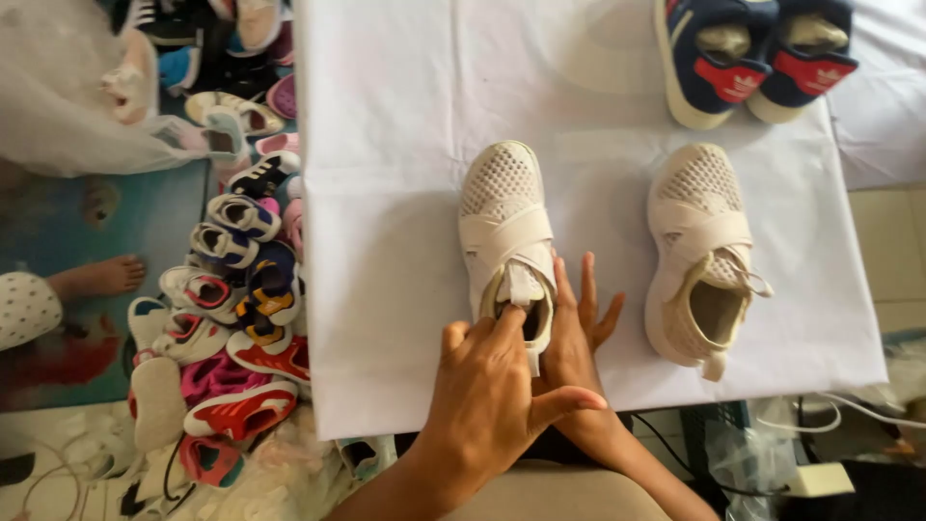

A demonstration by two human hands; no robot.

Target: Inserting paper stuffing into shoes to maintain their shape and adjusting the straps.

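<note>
Two cream mesh children's shoes lie on a white cloth (386, 145), toes pointing away from me. My left hand (487, 391) covers the heel of the left cream shoe (502, 207), its fingertips tucked into the opening by the tongue. Partly under it, my right hand (582, 323) rests against the right side of that heel with its fingers spread and pointing up. The right cream shoe (699, 232) lies untouched a little to the right, its opening empty and its lace loose.
A pair of navy shoes with red tongues (743, 58) sits at the cloth's far right. A pile of small colourful shoes (241, 289) lies on the floor to the left. Another person's bare foot (101, 278) shows at far left. White cables (849, 410) run at lower right.
</note>
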